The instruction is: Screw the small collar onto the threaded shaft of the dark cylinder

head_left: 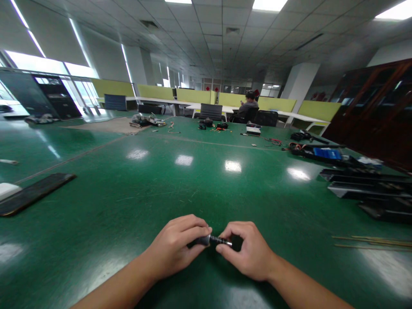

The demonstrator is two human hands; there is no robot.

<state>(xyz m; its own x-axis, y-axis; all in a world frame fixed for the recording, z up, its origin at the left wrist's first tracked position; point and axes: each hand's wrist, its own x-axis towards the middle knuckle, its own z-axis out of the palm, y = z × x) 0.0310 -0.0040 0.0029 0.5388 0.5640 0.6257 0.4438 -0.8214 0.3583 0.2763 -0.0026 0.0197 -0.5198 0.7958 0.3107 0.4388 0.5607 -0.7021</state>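
Just above the green table (206, 193), near its front edge, my left hand (180, 246) is closed round the dark, thicker part of a small black cylindrical tool (204, 240). A thinner black shaft (220, 241) with a shiny metal tip extends from it to the right. The thumb and index finger of my right hand (246, 249) pinch this shaft near its tip. The rear of the tool is hidden inside my left hand.
A dark flat slab (37, 193) lies at the left. Thin brass-coloured rods (373, 242) and black metal parts (363, 189) lie at the right. Assorted parts (148, 121) sit along the far side, and a person (249, 105) sits beyond the table.
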